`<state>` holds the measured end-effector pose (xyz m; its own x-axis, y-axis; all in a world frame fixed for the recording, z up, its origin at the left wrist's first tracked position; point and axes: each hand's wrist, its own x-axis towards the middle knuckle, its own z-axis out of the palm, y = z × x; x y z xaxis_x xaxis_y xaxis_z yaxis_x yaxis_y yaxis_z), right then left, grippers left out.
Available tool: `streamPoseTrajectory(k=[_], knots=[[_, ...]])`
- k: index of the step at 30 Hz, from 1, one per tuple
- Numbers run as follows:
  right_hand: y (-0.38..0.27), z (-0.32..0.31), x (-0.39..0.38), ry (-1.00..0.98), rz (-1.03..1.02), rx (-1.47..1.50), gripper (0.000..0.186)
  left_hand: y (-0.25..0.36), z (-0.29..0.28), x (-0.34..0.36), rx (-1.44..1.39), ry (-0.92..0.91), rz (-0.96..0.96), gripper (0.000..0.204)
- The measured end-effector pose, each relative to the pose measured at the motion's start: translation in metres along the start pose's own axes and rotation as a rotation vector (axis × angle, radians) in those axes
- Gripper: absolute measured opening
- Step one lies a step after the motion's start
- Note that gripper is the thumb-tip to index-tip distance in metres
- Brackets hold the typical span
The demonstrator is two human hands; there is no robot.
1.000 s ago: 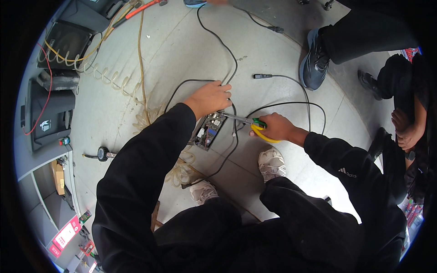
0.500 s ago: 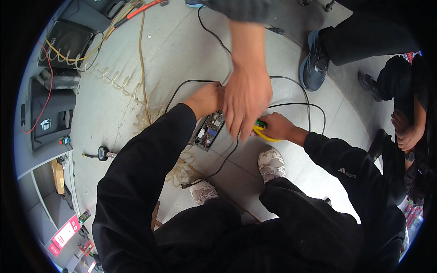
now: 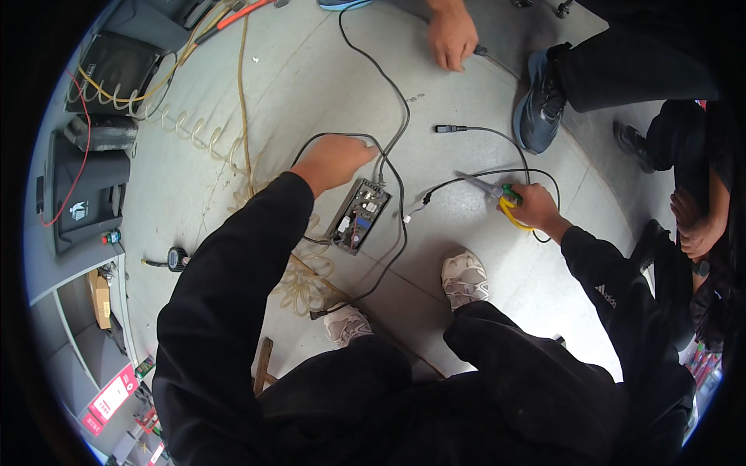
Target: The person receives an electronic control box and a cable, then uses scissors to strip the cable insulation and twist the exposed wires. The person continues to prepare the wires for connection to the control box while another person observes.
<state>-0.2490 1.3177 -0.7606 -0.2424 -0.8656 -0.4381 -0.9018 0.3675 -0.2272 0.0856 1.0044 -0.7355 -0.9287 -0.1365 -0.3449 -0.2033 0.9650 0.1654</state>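
I see the right hand point(image 3: 535, 205) wrapped around the handles of a pair of scissors point(image 3: 488, 187), green and yellow. Their grey blades point up and left, the tips over or right beside a black cable point(image 3: 444, 186) whose frayed wire end faces the circuit board. The left hand point(image 3: 336, 163) shows me mostly its back; its fingertips sit at a looped black cord point(image 3: 405, 203), and I cannot tell whether they pinch it.

Just below that hand, on the floor point(image 3: 311, 85), lies the circuit board point(image 3: 359, 219) in its open narrow case, slanted, the far end tipped to the right. The cord's loop runs around its far end and right edge, then down to an end by the left sneaker point(image 3: 346, 325). The coiled clear hose point(image 3: 299, 289) crowds the case's near left corner. To the right, I have a stretch of pale tile between case and scissors, bounded below by the right sneaker point(image 3: 465, 278).

Farther out, a black plug point(image 3: 449, 130) lies above the scissors, near a co-worker's dark blue shoe point(image 3: 536, 109). Another co-worker's hand point(image 3: 453, 39) hangs at the top, well apart from both of mine. Dark bins point(image 3: 85, 194) line the left side.
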Motion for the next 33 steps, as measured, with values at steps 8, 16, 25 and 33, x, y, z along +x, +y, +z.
streamPoseTrajectory(k=[8, 16, 25, 33], knots=[[0.006, 0.002, -0.001, -0.051, -0.271, -0.141, 0.033, -0.027, 0.008, -0.029, 0.032, 0.223, -0.229, 0.032], [0.006, 0.001, 0.002, -0.099, -0.231, -0.152, 0.035, -0.041, 0.025, -0.040, 0.071, 0.147, -0.225, 0.028], [0.008, 0.005, 0.000, -0.078, -0.239, -0.141, 0.034, -0.048, 0.024, -0.039, 0.048, 0.086, -0.194, 0.015], [0.005, 0.004, -0.001, -0.072, -0.270, -0.097, 0.035, -0.043, 0.036, -0.041, 0.044, 0.064, -0.163, 0.011]])
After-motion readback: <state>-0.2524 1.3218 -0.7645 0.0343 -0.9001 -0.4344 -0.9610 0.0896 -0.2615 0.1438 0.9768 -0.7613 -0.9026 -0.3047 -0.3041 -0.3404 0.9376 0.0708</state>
